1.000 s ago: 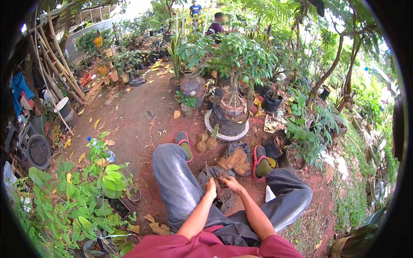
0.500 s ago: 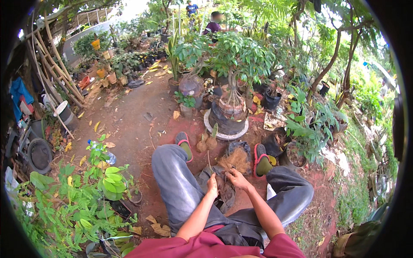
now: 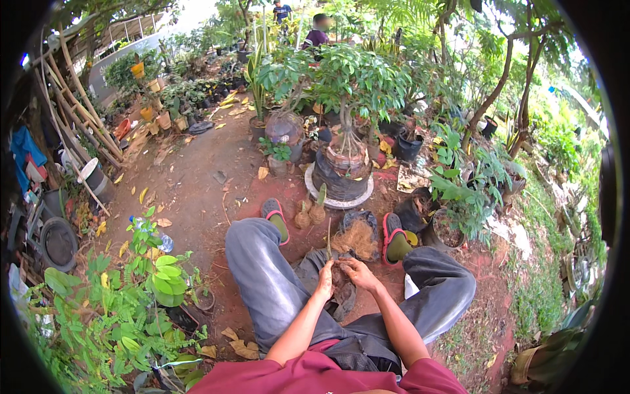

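Note:
My left hand (image 3: 324, 281) is closed at the base of a thin, leafless brown stem (image 3: 329, 238), which stands upright above the fingers. Close beside it, my right hand (image 3: 360, 273) is closed too, its fingertips together near the stem's lower end; dark brown stuff shows around them, too small to make out. Beneath both hands a crumpled dark sheet (image 3: 307, 268) is spread between my legs. Just beyond lies a heap of tan coconut fibre (image 3: 357, 239) in a black plastic bag (image 3: 360, 217). Two round fibre balls, one brown (image 3: 302, 218) and one with a green shoot (image 3: 317, 213), sit left of the bag.
A large potted tree (image 3: 340, 185) stands on a round pale base ahead. Black pots (image 3: 441, 230) are by my right foot. Leafy plants (image 3: 141, 289) crowd the left, near a plastic bottle (image 3: 165, 243). Two people (image 3: 316, 34) are far back among the plants.
The stem has tipped from leaning left to nearly upright. My hands have come closer together, the right one shifting left toward the stem. The whole view has shifted slightly.

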